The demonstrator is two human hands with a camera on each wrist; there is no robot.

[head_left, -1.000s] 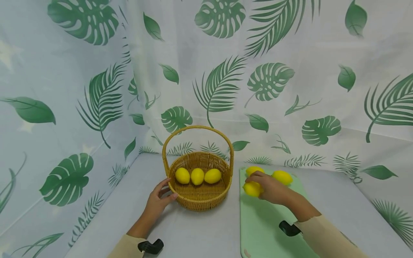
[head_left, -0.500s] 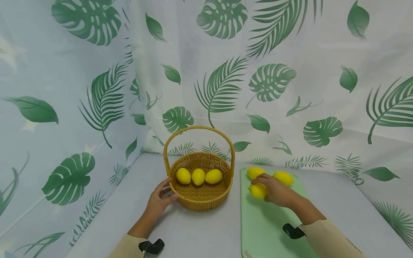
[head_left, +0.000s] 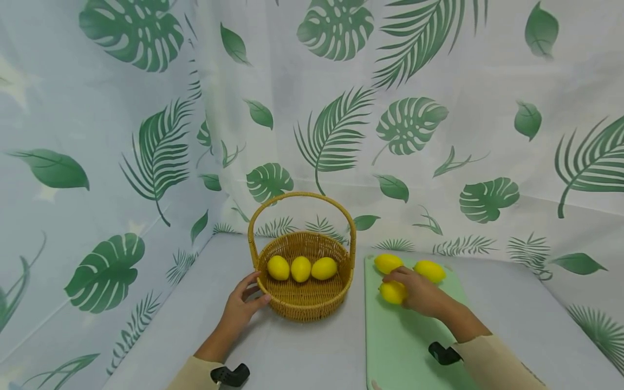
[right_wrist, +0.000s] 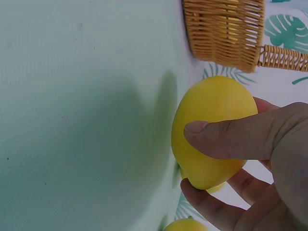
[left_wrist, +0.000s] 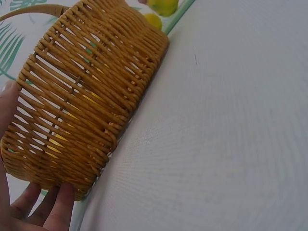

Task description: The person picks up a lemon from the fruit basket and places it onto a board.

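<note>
My right hand (head_left: 421,291) pinches a yellow lemon (head_left: 392,292) between thumb and fingers, low over the pale green cutting board (head_left: 395,346). Whether this lemon touches the board is hard to tell. In the right wrist view, the thumb lies across the near side of the lemon (right_wrist: 211,106), with fingertips at its far side and lower end. My left hand (head_left: 239,303) holds the wicker basket (head_left: 307,313) at its left side, thumb near the front rim and fingers on the side wall. Three lemons (head_left: 300,269) lie in a row inside the basket.
Two more lemons, a left one (head_left: 388,263) and a right one (head_left: 430,271), lie at the board's far end. The basket's tall arched handle (head_left: 302,194) stands upright. A leaf-printed curtain (head_left: 429,70) hangs behind and at the left of the white table (head_left: 312,357).
The right hand and its lemon have shifted slightly right and toward the person. My left hand stays on the basket, and the lemons inside have not moved.
</note>
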